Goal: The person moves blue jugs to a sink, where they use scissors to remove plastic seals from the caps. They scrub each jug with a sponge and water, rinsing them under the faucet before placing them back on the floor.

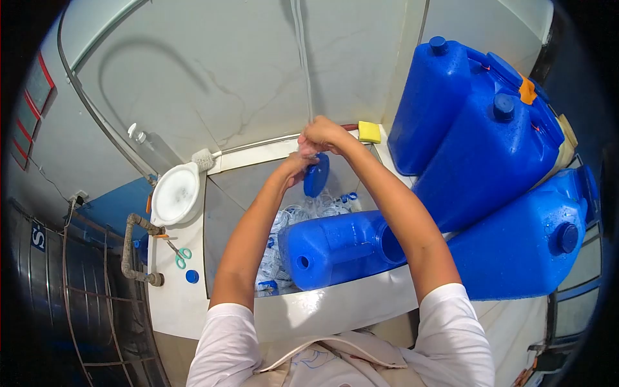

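My left hand [298, 169] is closed on a round blue lid [316, 177], held tilted above the sink [222, 213]. Just above it, my right hand [322, 133] is closed around the lower end of a pale hose [300, 39] that hangs down the wall. Water seems to run between the hands. Below them a blue jerrycan [329, 258] lies on its side across the sink's front edge, its small spout hole and wide mouth uncapped. Under and beside the jerrycan is a heap of clear and white plastic pieces with blue bits [271, 258].
Several large blue jerrycans [432, 97] stand at the right. A yellow sponge [369, 132] rests on the back ledge. On the left are a white basin of suds [175, 193], a brush [203, 159], a pump bottle [151, 145], green-handled scissors [183, 257], a blue cap [192, 276] and a pipe [127, 251].
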The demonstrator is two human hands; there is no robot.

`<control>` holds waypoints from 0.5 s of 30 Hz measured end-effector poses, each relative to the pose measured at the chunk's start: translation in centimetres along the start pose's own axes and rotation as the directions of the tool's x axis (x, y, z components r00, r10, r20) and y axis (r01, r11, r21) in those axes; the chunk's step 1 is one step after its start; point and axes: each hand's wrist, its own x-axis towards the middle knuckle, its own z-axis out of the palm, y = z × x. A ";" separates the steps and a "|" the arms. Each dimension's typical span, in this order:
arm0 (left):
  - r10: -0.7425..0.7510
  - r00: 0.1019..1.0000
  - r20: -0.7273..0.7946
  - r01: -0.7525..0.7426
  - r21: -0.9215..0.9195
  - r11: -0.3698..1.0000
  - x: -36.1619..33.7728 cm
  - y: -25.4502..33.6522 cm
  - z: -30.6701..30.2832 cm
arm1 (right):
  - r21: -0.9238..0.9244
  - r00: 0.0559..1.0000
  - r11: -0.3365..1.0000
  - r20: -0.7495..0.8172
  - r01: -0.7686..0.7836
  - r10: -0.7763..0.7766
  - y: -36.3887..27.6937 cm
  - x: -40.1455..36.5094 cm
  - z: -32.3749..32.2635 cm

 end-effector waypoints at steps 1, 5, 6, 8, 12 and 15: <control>0.055 0.996 -0.069 -0.027 0.349 0.937 0.2 -0.2 -0.2 | 0.013 0.999 0.999 -0.027 0.035 -0.034 0.0 0.0 -0.1; 0.539 0.835 0.109 -0.408 0.779 0.475 -0.9 -2.8 -0.5 | 0.017 0.992 0.993 -0.056 0.113 -0.112 1.3 -0.8 -0.1; 0.616 0.763 0.198 -0.439 0.858 0.267 -1.2 -3.2 -0.7 | -0.318 0.934 0.888 -0.020 0.332 -0.357 3.2 -0.3 -0.2; 0.694 0.631 0.348 -0.479 0.878 -0.004 -2.5 -3.2 -1.0 | -0.754 0.852 0.488 0.180 0.440 -0.491 5.7 -0.9 0.0; 0.661 0.658 0.361 -0.477 0.879 -0.005 -3.8 -3.7 -2.2 | -0.891 0.666 0.003 0.337 0.454 -0.665 11.6 -3.0 0.6; 0.810 0.425 0.404 -0.486 0.857 -0.172 -5.7 -4.1 -3.3 | -0.826 0.631 0.095 0.345 0.555 -0.695 12.7 -3.5 1.4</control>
